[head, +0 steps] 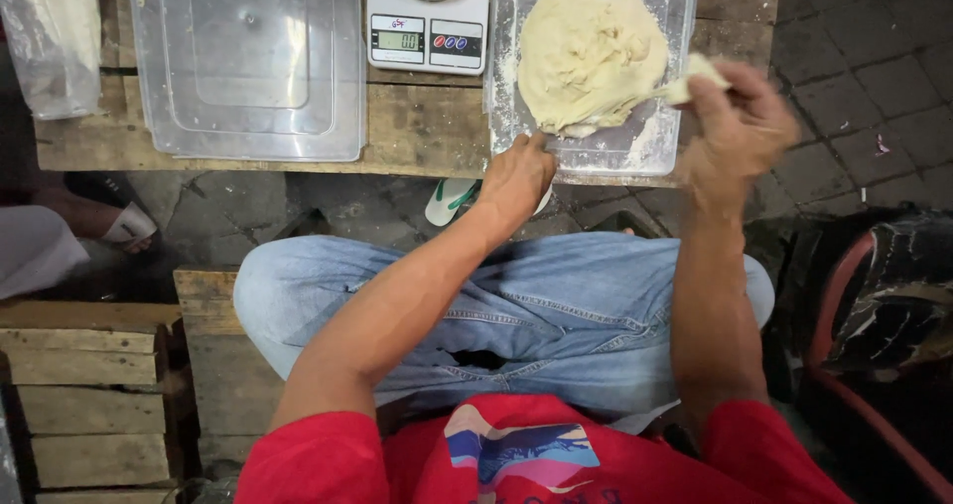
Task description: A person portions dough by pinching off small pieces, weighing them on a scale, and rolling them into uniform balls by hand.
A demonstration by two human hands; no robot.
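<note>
Dough-portioning: right hand (737,127) pinched shut on torn dough piece (695,75); left hand (516,178) closed, bracing floured tray (650,142) holding dough mass (589,52); next, likely weighing on scale (429,17).

scale (429,17): top cut by frame edge | right hand (740,127): motion-blurred | bag (52,37): cut off top-left

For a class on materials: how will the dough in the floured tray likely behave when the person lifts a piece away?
The dough looks soft and stretchy: a strand runs to the piece in the right hand. It probably sags rather than holds shape. The flour on the tray suggests it is sticky.
</note>
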